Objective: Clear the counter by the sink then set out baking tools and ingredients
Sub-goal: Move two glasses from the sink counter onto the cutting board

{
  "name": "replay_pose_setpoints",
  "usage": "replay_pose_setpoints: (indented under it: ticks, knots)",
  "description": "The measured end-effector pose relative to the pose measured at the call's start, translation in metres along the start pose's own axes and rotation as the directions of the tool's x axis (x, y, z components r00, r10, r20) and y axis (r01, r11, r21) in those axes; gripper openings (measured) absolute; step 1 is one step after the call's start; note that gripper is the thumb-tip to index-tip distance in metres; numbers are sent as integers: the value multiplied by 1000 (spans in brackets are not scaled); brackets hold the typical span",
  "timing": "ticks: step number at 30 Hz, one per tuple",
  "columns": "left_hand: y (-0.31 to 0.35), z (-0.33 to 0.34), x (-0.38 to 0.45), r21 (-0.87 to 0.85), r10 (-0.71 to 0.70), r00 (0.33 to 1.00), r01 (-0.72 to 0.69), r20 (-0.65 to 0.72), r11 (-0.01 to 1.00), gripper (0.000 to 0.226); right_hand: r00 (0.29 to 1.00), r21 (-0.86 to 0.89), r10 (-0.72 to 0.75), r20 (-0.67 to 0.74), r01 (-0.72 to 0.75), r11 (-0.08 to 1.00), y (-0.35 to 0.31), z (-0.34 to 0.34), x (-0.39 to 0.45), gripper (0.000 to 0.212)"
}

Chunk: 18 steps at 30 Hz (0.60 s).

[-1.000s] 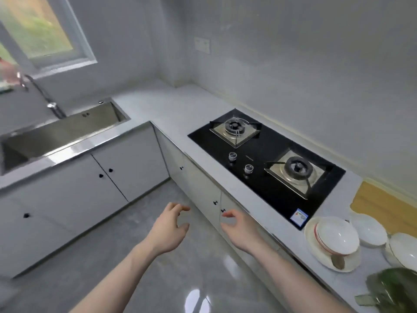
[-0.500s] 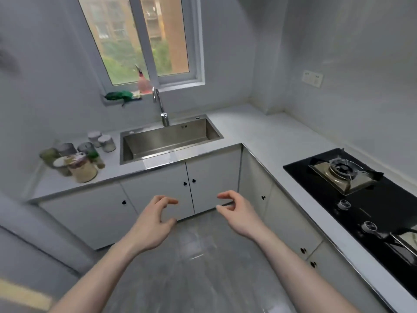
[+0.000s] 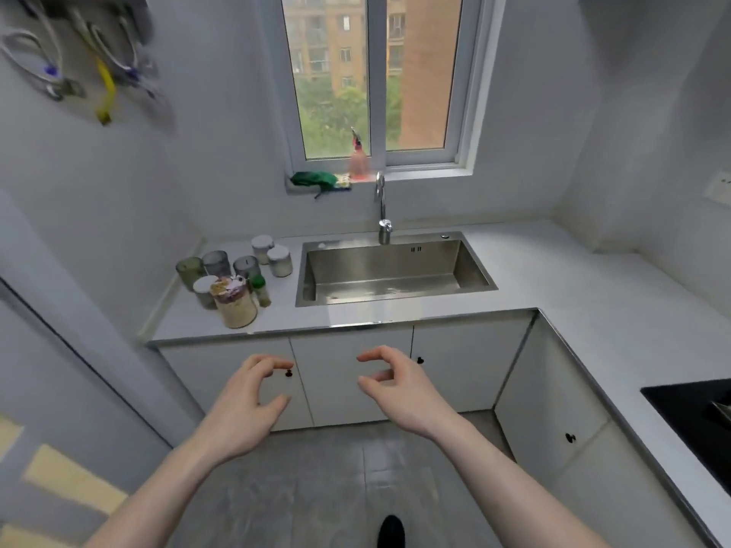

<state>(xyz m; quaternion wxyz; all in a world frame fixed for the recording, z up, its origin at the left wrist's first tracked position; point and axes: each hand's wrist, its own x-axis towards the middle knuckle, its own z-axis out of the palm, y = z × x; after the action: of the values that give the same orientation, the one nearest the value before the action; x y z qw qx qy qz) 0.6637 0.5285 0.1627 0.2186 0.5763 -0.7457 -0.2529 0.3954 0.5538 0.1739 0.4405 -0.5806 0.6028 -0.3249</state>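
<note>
A steel sink point(image 3: 395, 267) is set in the grey counter point(image 3: 553, 278) under the window. Left of the sink stands a cluster of several jars and glasses, with a large jar of pale grains point(image 3: 236, 302) at the front and two white-lidded jars point(image 3: 273, 255) at the back. My left hand point(image 3: 249, 405) and my right hand point(image 3: 395, 385) hover in front of the cabinet doors below the counter, fingers loosely curled, holding nothing and touching nothing.
A tap point(image 3: 381, 209) rises behind the sink. On the window sill lie a green cloth point(image 3: 314, 179) and a pink spray bottle point(image 3: 358, 160). The black hob point(image 3: 696, 413) edges in at the right. Hoses hang on the left wall point(image 3: 79, 69).
The view has swung left from the hob and dishes to face the sink squarely. Both hands stay held out in front, empty, in much the same pose.
</note>
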Motion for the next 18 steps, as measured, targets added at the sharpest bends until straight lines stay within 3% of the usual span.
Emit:
replay_pose_setpoints:
  ticks: [11, 18]
  knots:
    - [-46, -41, 159, 41, -166, 984, 169, -69, 985, 37, 990, 77, 19, 140, -30, 997, -14, -5, 205, 29]
    - [-56, -59, 230, 5, -187, 968, 191, -165, 982, 36, 978, -34, -85, 191, 94, 995, -37, -6, 310, 30]
